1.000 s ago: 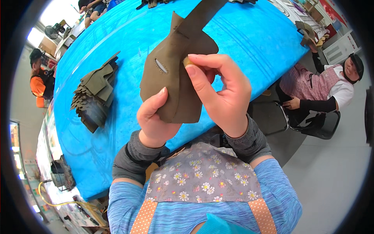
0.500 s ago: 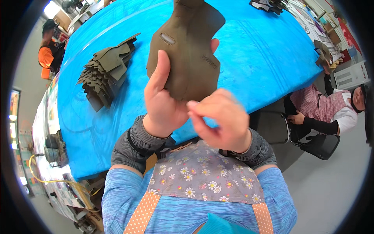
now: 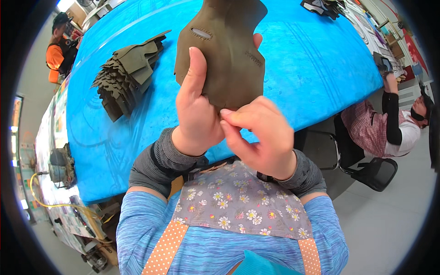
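Gripping, in the left hand (image 3: pixel 197 110), a flat olive-brown leather-like panel (image 3: pixel 229 75) with a stitched oval slot (image 3: pixel 201 33) at upper left and a zigzag-stitched patch (image 3: pixel 253 58) near the right edge. Held up over the bright blue sheet-covered table (image 3: pixel 311 68). Clamped at lower left by thumb on the visible face and fingers behind, with 1 fingertip showing past the right edge. Runs lengthwise away from the body, out past the top of the frame. Key relation: right hand (image 3: pixel 259 133) at the near, bottom end, beside the left palm. Curled there with thumb and index nearly tip to tip. Cannot tell about edge contact or anything pinched between. Nearer of the 2: left. Off left on the table, well apart from either hand: fanned stack of olive-brown cut pieces (image 3: pixel 126 75).
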`<state>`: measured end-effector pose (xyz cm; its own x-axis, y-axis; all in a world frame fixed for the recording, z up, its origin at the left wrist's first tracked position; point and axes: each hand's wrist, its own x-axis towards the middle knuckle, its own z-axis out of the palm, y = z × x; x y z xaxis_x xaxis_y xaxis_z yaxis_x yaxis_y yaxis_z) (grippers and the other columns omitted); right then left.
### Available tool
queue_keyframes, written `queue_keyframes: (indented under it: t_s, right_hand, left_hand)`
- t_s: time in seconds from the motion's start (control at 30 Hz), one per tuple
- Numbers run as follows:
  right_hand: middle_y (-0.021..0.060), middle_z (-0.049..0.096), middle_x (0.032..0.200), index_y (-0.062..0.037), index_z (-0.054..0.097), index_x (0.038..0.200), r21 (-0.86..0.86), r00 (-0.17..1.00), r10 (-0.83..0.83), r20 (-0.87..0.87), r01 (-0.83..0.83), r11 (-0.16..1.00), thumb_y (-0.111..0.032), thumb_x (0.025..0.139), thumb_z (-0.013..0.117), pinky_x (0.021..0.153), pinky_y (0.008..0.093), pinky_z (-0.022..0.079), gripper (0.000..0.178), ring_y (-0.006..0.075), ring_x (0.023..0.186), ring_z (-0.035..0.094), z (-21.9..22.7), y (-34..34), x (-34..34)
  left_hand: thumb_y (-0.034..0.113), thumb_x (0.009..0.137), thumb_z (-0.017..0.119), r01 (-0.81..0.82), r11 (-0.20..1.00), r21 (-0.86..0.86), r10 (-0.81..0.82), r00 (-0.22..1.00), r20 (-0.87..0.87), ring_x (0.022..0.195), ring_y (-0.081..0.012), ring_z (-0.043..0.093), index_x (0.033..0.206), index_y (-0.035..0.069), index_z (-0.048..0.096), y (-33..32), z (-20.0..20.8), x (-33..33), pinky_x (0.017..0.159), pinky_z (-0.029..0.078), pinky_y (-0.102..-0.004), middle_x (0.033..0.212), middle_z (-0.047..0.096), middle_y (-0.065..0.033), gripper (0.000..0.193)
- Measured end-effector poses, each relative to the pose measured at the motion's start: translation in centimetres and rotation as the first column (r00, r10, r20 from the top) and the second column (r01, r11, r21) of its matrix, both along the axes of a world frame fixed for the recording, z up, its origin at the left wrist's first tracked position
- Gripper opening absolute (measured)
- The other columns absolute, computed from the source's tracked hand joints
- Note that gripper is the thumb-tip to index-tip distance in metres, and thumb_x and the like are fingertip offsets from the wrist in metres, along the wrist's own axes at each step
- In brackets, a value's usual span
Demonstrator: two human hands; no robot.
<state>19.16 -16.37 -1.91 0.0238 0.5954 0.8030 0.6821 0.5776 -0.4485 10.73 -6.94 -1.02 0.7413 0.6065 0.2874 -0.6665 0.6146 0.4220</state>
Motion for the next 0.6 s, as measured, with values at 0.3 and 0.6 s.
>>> queue_keyframes:
  t_s: [0.3, 0.6]
  right_hand:
    - [0.0087, 0.062, 0.074, 0.0014, 0.064, 0.093, -0.041, 0.990, -0.093, -0.104, 0.089, 0.995, 0.005, 0.073, 0.072, 0.056, 0.0336, 0.043, 0.022, 0.0229, 0.061, 0.056, 0.6, 0.4, 0.0]
    - [0.0083, 0.065, 0.078, 0.0008, 0.066, 0.094, -0.023, 0.984, -0.103, -0.142, 0.101, 0.995, 0.006, 0.073, 0.072, 0.054, 0.0311, 0.041, 0.022, 0.0203, 0.059, 0.054, 1.4, -0.2, 0.4]
  left_hand:
    - [0.049, 0.102, 0.031, -0.027, 1.000, 0.012, 0.027, 1.000, -0.009, 0.124, -0.0263, 0.049, 0.146, 0.006, 0.029, -0.3, 0.2, -0.2, 0.099, 0.044, -0.0390, 0.143, 0.042, -0.0181, 0.061]
    - [0.049, 0.102, 0.030, -0.073, 0.997, 0.000, 0.073, 0.997, -0.009, 0.123, -0.0266, 0.049, 0.145, 0.007, 0.030, -0.2, 0.4, -0.1, 0.098, 0.045, -0.0402, 0.142, 0.043, -0.0174, 0.060]
